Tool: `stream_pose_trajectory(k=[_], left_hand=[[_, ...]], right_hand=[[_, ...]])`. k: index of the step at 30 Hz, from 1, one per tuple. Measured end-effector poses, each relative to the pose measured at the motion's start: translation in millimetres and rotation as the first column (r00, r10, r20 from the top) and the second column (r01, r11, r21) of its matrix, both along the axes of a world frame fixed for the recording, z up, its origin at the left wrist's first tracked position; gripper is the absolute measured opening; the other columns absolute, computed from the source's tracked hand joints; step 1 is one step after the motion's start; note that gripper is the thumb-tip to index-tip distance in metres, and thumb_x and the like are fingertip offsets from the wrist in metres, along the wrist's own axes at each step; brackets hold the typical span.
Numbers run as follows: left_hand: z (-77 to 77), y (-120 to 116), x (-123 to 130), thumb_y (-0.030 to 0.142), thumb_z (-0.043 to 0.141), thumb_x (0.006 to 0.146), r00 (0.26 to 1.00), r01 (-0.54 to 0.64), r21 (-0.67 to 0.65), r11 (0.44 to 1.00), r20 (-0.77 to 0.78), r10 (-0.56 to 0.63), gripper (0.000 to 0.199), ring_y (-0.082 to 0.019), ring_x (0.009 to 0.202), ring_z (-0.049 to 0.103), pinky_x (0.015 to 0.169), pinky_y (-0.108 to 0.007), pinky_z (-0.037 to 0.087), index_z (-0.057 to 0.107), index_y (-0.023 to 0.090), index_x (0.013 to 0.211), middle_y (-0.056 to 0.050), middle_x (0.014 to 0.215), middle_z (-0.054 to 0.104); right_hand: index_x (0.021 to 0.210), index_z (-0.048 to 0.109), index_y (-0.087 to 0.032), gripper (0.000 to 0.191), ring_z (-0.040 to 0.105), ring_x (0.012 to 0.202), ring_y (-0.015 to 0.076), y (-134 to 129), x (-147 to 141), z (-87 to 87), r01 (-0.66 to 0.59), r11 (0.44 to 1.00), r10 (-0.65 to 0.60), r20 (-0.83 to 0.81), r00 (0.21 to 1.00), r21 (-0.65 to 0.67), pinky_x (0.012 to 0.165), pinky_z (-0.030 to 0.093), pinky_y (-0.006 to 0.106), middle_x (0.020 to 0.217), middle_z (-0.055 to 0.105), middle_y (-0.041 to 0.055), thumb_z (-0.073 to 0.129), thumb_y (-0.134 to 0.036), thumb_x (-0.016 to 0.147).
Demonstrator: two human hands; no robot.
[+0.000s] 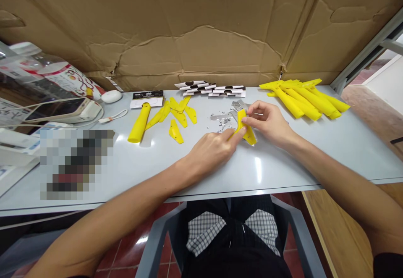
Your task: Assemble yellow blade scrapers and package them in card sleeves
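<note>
A yellow plastic piece [249, 136] is held between my two hands over the middle of the desk. My left hand [217, 148] grips it from the left, fingers closed around its near side. The fingers of my right hand [267, 120] pinch its upper end from the right. Just behind it lie flat metal blades [220, 117] and a scatter of small screws [224, 124], partly hidden by my hands. Left of them are several flat yellow plates [175, 132] and a yellow tube-shaped handle [139, 123].
Several assembled yellow tools [304, 97] are piled at the back right. Folded white-and-black cards [204, 89] stand at the back, near a black-and-white package [147, 99]. A white mouse [111, 96], a phone [59, 112] and a plastic bottle [63, 74] occupy the left. Cardboard [195, 26] walls the rear.
</note>
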State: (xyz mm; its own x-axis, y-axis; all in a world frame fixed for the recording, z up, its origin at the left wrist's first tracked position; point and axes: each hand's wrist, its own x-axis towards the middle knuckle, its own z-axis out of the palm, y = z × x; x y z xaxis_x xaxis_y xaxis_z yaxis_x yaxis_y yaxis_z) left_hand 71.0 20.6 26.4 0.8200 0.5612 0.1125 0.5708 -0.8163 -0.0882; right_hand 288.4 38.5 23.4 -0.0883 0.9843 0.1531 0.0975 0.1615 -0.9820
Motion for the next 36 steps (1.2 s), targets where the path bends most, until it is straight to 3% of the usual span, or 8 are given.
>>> stream_pose_trajectory(k=[6, 15, 21, 36], left_hand=[[-0.9, 0.3, -0.3, 0.009, 0.040, 0.101, 1.000, -0.001, -0.004, 1.000, 0.002, 0.001, 0.051, -0.021, 0.078, 0.070, 0.062, -0.034, 0.054, 0.047, 0.012, 0.151, -0.013, 0.111, 0.073], [-0.6, 0.3, -0.2, 0.011, 0.039, 0.102, 1.000, 0.002, -0.003, 1.000, -0.002, -0.002, 0.050, -0.020, 0.076, 0.070, 0.062, -0.034, 0.054, 0.047, 0.012, 0.151, -0.014, 0.109, 0.074], [0.5, 0.4, -0.4, 0.010, 0.040, 0.101, 1.000, 0.001, 0.007, 1.000, 0.009, -0.001, 0.050, -0.021, 0.077, 0.071, 0.061, -0.035, 0.054, 0.047, 0.012, 0.151, -0.012, 0.109, 0.074], [-4.2, 2.8, -0.6, 0.009, 0.042, 0.100, 0.997, 0.020, 0.040, 0.999, 0.075, -0.022, 0.048, -0.020, 0.076, 0.070, 0.059, -0.032, 0.053, 0.051, 0.013, 0.147, -0.011, 0.107, 0.075]], right_hand=[[0.083, 0.062, -0.022, 0.036, 0.062, 0.073, 0.0147, -0.6, 0.0, 0.4, 0.006, 1.000, -0.006, 0.021, 1.000, 0.000, 0.072, 0.054, 0.036, 0.083, 0.068, -0.0012, 0.091, -0.039, 0.069], [0.085, 0.062, -0.022, 0.026, 0.063, 0.072, 0.0158, -1.4, -1.6, -2.4, 0.025, 0.994, -0.038, 0.124, 0.992, 0.103, 0.068, 0.053, 0.036, 0.082, 0.068, 0.0002, 0.084, -0.033, 0.075], [0.085, 0.063, -0.022, 0.017, 0.064, 0.079, 0.0167, -0.6, 1.2, -0.3, -0.008, 0.994, -0.005, 0.111, 0.994, 0.111, 0.076, 0.054, 0.038, 0.088, 0.069, 0.0014, 0.077, -0.029, 0.079], [0.082, 0.059, -0.022, 0.034, 0.060, 0.070, 0.0123, -3.1, -0.3, 3.2, 0.000, 1.000, 0.001, -0.019, 1.000, 0.019, 0.069, 0.050, 0.033, 0.083, 0.064, -0.0032, 0.090, -0.028, 0.070]])
